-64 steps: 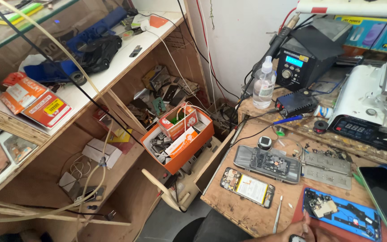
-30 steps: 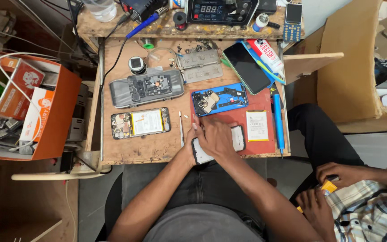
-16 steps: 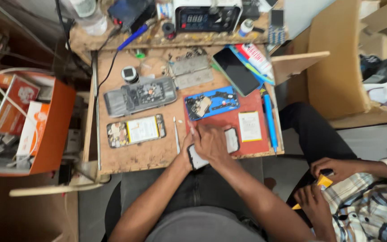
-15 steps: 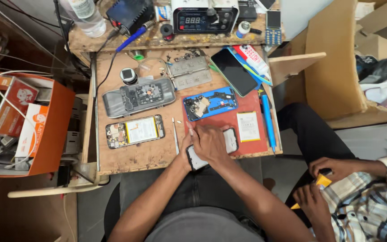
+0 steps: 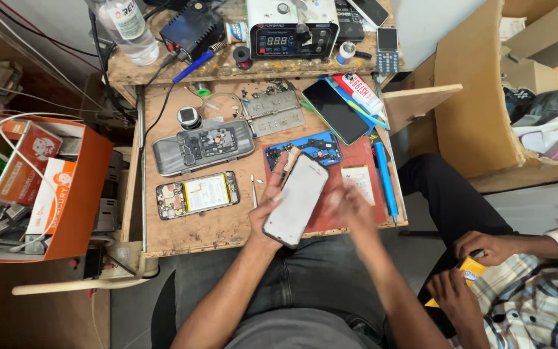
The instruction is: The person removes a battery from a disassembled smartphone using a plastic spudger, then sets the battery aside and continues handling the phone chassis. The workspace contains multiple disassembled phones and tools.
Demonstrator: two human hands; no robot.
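White phone back (image 5: 296, 199) sits gripped in the left hand (image 5: 272, 205) over the desk (image 5: 227, 226), while the blurred right hand (image 5: 350, 205) beside it hangs open, fingers indistinct.

Worn wooden table (image 5: 227, 226), crowded with repair gear

Left of the left grip (image 5: 272, 207): opened phone (image 5: 196, 194), grey phone frame (image 5: 203, 146). Beyond it: blue board holder (image 5: 311, 145), dark screen (image 5: 335, 110); red mat (image 5: 356, 155) underneath.

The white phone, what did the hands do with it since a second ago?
The left hand has lifted the white phone off the red mat and now holds it alone, tilted. The right hand let go and is blurred beside it. The opened phone and grey tray stayed put.
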